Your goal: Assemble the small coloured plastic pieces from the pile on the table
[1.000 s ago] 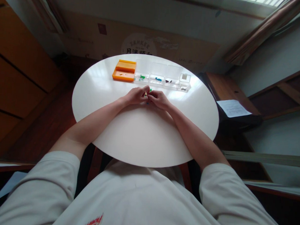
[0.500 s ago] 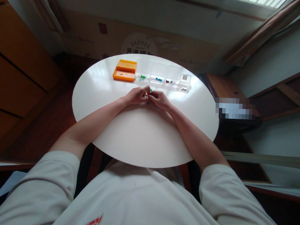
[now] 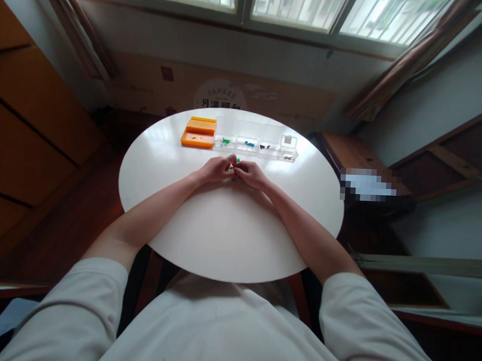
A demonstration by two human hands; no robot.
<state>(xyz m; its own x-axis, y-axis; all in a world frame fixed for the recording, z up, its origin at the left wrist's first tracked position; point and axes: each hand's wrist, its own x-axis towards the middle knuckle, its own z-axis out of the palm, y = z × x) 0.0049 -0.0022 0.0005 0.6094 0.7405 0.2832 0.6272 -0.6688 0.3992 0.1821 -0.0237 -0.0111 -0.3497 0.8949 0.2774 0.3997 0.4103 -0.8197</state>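
Observation:
My left hand point(image 3: 218, 169) and my right hand point(image 3: 251, 174) meet over the middle of the white oval table point(image 3: 226, 238). The fingers of both are closed around a small assembly of tiny building bricks point(image 3: 231, 166), of which cream, red and green bits show. Most of it is hidden by the fingers. A green piece point(image 3: 238, 160) shows just beyond the fingertips, and a small blue piece point(image 3: 233, 179) lies beneath the hands.
An orange tray point(image 3: 198, 143) with a couple of small orange pieces stands at the table's far left. Beside it runs a clear compartment box point(image 3: 246, 149), lids raised, holding green, blue and dark brown pieces. A wooden cabinet point(image 3: 338, 145) stands right of the table.
The camera has tipped upward, so the table sits lower in view and more window shows. Both hands keep nearly the same place over the table, fingers still closed together.

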